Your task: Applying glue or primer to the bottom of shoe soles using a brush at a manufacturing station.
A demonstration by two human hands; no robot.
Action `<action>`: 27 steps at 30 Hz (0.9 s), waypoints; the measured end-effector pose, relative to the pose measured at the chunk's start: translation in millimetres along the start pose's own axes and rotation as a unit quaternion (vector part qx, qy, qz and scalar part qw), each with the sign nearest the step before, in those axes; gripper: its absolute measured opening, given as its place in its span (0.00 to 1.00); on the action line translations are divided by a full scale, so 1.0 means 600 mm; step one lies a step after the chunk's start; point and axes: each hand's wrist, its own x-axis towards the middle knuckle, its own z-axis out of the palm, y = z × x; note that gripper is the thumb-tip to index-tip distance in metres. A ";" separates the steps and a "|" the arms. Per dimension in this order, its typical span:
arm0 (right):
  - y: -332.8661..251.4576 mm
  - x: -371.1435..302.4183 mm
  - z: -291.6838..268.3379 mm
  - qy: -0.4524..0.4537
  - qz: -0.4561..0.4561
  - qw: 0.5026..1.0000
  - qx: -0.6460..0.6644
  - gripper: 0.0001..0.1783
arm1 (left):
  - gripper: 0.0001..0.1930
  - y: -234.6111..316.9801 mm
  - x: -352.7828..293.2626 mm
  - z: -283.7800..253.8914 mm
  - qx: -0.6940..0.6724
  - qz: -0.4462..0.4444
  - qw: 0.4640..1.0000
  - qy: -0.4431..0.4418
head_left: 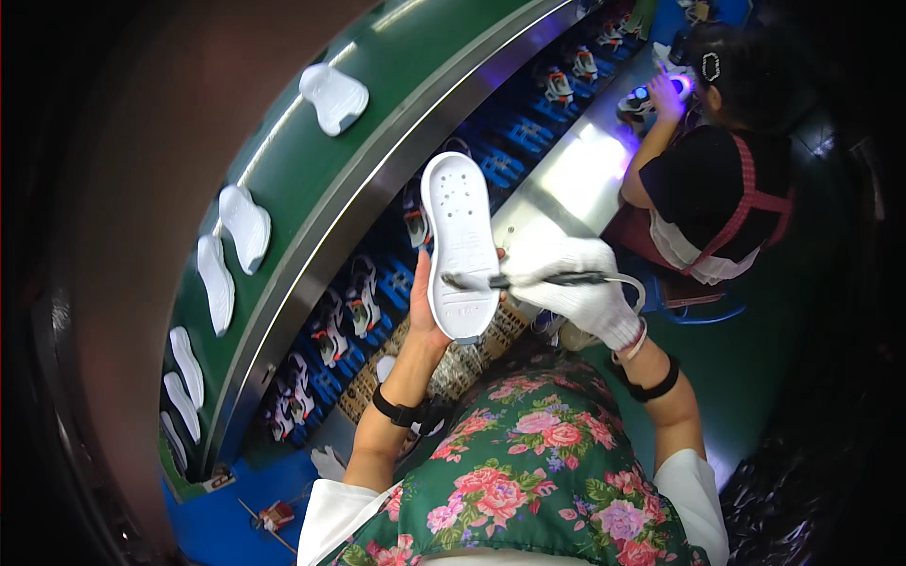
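Observation:
A white shoe sole (457, 241) with small holes at its toe end and a grey patch at its heel is held up in front of me. My left hand (429, 300), bare, grips it from beneath and along its left edge, so most of those fingers are hidden. In a white knitted glove, my right hand (571, 283) is closed around the black handle of a brush (467, 281). Its dark bristle end lies over the heel half of the sole's inner face, seemingly touching. A pale tube or cord loops from the handle past my right wrist.
More white soles (245, 228) lie along a green conveyor belt (311, 160) with a metal rail on the left. Partly assembled shoes (363, 297) sit on blue racks below. A co-worker (713, 189) at the upper right handles a shoe under a purple light.

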 end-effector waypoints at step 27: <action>0.081 -0.115 -0.104 0.248 0.286 0.912 0.161 0.09 | 0.41 0.182 0.511 0.236 0.039 0.113 0.993 0.016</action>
